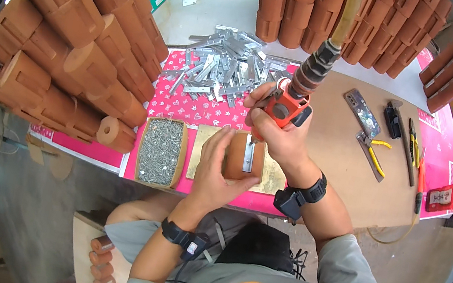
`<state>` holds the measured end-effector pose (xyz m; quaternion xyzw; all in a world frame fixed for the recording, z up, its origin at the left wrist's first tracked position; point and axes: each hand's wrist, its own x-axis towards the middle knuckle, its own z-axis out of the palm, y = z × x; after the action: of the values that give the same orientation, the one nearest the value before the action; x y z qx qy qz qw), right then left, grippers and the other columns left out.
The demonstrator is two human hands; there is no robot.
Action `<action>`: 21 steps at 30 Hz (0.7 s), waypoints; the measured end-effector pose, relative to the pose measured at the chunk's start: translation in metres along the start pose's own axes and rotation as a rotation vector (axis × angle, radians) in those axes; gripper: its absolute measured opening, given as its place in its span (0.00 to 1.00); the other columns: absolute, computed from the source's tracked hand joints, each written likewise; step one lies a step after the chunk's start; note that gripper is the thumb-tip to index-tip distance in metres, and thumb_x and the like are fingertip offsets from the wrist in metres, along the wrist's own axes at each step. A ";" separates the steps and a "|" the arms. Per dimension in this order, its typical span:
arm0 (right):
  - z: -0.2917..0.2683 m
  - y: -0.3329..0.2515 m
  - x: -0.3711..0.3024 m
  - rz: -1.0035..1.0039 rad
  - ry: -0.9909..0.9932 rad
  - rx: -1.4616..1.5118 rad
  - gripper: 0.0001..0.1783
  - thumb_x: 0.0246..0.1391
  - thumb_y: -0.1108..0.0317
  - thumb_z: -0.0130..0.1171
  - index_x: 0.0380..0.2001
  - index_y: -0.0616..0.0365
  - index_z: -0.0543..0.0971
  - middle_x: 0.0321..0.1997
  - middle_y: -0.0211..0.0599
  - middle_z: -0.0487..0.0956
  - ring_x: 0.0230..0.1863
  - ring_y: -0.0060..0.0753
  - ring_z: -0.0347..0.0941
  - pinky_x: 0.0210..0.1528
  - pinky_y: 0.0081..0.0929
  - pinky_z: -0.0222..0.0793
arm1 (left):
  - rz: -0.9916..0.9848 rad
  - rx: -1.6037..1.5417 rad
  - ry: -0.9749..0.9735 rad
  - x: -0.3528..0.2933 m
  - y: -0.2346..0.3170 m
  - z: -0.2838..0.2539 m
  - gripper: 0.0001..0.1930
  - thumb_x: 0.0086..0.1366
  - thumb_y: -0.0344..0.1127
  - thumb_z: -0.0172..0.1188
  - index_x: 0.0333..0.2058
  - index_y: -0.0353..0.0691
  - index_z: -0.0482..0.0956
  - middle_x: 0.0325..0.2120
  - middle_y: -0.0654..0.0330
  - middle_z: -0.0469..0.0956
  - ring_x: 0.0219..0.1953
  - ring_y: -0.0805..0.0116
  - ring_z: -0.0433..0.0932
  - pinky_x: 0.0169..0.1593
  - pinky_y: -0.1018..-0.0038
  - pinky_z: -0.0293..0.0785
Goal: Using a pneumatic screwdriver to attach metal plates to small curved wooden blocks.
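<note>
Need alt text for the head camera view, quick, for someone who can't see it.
The right hand presses an orange pneumatic screwdriver onto a metal strip on a brown wooden block, which the left hand steadies. A tray of screws sits left; metal brackets lie behind.

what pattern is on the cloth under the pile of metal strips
Pink cloth with small white hearts, under the metal strips; the head view shows it.
</note>
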<state>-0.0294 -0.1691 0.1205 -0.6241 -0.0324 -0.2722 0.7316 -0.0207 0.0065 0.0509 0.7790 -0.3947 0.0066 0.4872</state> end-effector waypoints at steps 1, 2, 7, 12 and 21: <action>0.001 -0.003 -0.002 -0.005 0.000 0.003 0.13 0.48 0.82 0.55 0.40 0.65 0.75 0.38 0.42 0.81 0.32 0.27 0.79 0.35 0.26 0.78 | 0.004 0.004 0.000 0.004 0.010 -0.005 0.49 0.51 0.39 0.76 0.67 0.33 0.58 0.65 0.42 0.60 0.68 0.47 0.61 0.69 0.57 0.59; 0.002 -0.005 -0.003 -0.050 0.041 0.044 0.13 0.48 0.82 0.57 0.40 0.66 0.76 0.37 0.39 0.81 0.35 0.25 0.79 0.38 0.27 0.78 | 0.010 0.170 -0.096 0.011 0.020 -0.010 0.49 0.48 0.38 0.77 0.66 0.33 0.60 0.65 0.41 0.60 0.67 0.46 0.61 0.68 0.57 0.60; -0.012 -0.016 -0.010 -0.138 0.069 -0.055 0.13 0.48 0.82 0.58 0.40 0.66 0.77 0.37 0.36 0.81 0.40 0.24 0.78 0.43 0.27 0.76 | 0.040 0.425 -0.370 0.034 0.030 -0.005 0.52 0.40 0.38 0.80 0.64 0.33 0.62 0.56 0.42 0.65 0.60 0.42 0.65 0.65 0.57 0.64; -0.036 -0.006 -0.025 0.013 0.114 -0.166 0.11 0.48 0.81 0.60 0.38 0.64 0.77 0.37 0.34 0.81 0.39 0.22 0.77 0.43 0.24 0.75 | -0.058 0.296 -0.396 0.038 0.017 -0.013 0.52 0.39 0.35 0.80 0.64 0.35 0.61 0.57 0.44 0.65 0.62 0.46 0.65 0.65 0.58 0.66; -0.061 0.028 -0.049 0.037 0.157 -0.173 0.12 0.48 0.81 0.61 0.39 0.64 0.77 0.36 0.34 0.81 0.39 0.23 0.78 0.44 0.26 0.76 | -0.287 -0.337 -0.414 0.013 -0.041 -0.021 0.58 0.45 0.32 0.81 0.69 0.36 0.49 0.69 0.46 0.56 0.73 0.52 0.55 0.74 0.62 0.50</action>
<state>-0.0767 -0.2061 0.0637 -0.6621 0.0602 -0.3086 0.6803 0.0215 0.0231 0.0364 0.7198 -0.3672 -0.2868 0.5146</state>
